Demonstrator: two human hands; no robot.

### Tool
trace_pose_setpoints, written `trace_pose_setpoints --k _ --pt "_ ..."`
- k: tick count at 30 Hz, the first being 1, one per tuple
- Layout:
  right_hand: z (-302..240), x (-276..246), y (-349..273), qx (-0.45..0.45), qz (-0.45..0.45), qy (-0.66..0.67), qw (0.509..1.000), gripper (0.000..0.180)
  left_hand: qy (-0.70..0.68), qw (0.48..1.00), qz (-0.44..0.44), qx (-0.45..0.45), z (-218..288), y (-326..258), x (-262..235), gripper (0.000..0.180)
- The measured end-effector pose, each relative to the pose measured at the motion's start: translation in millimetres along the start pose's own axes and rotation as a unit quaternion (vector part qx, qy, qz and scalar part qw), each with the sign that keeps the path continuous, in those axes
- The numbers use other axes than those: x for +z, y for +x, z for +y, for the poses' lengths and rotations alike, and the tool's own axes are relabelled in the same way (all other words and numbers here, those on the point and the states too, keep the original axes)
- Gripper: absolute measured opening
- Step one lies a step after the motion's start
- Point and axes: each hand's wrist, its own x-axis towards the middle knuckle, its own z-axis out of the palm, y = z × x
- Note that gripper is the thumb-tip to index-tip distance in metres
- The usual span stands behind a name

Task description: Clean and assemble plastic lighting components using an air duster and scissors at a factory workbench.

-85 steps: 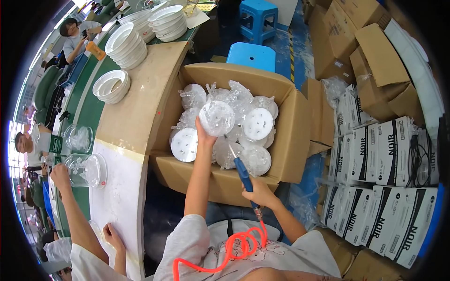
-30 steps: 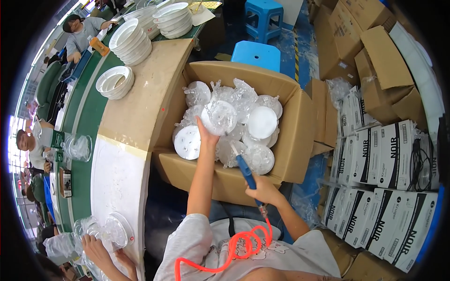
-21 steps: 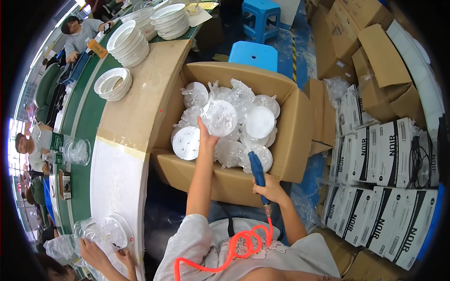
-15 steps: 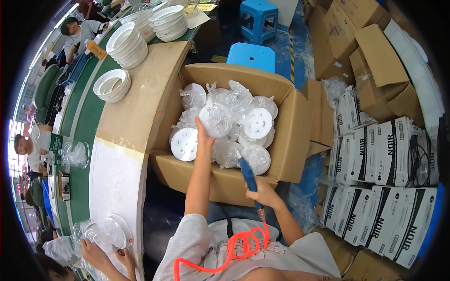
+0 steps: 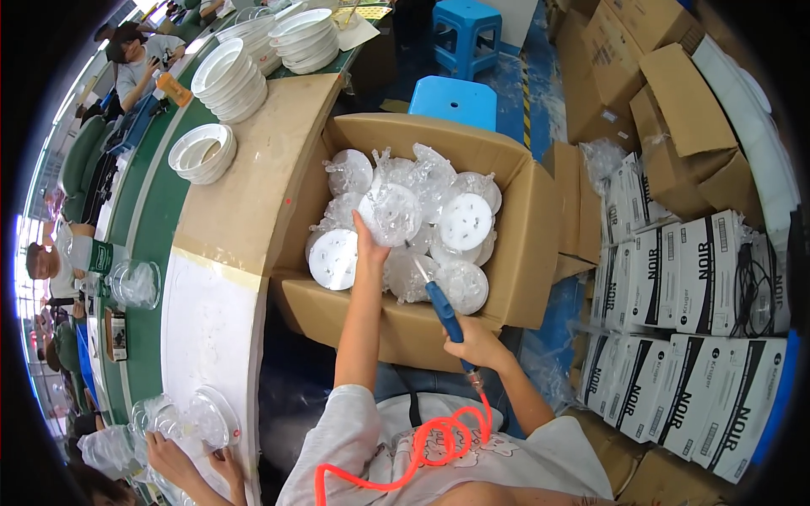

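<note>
Left hand [image 5: 369, 246]: fingers grasp a clear bagged disc [image 5: 391, 214], raised over the cardboard box [image 5: 540, 244].
Right hand [image 5: 474, 344]: clenched on a blue air tool [image 5: 442, 309], tip just below the left fingers.
Progress: box looks mostly full; many discs left, by my judgement.
Hidden: orange coiled hose [image 5: 422, 451] end cut off.

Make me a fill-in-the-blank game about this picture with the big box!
1. The left hand holds up a round clear ____.
2. The right hand holds a tool whose handle is ____.
3. The curly hose under the tool is ____.
4. The round parts lie in a big cardboard ____.

Missing words: disc; blue; orange; box
</note>
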Motion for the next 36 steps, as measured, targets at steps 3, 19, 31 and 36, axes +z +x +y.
trace_pose_setpoints --k 3,19,31,36 --pt "6 -5 -2 0.037 0.017 0.04 0.998 0.028 -0.003 1.0 0.028 -0.004 -1 0 0 0.067" --pt "4 8 -3 -0.024 -0.008 -0.012 1.0 0.027 -0.013 1.0 0.023 -0.011 0 -6 14 0.067" --pt "-6 -13 -2 0.029 0.054 -0.033 0.998 0.028 -0.01 0.999 0.039 -0.003 -2 -10 15 0.069" --pt "-5 -8 -2 0.044 0.052 0.023 0.997 0.028 0.009 1.0 0.014 0.009 -1 -7 5 0.07"
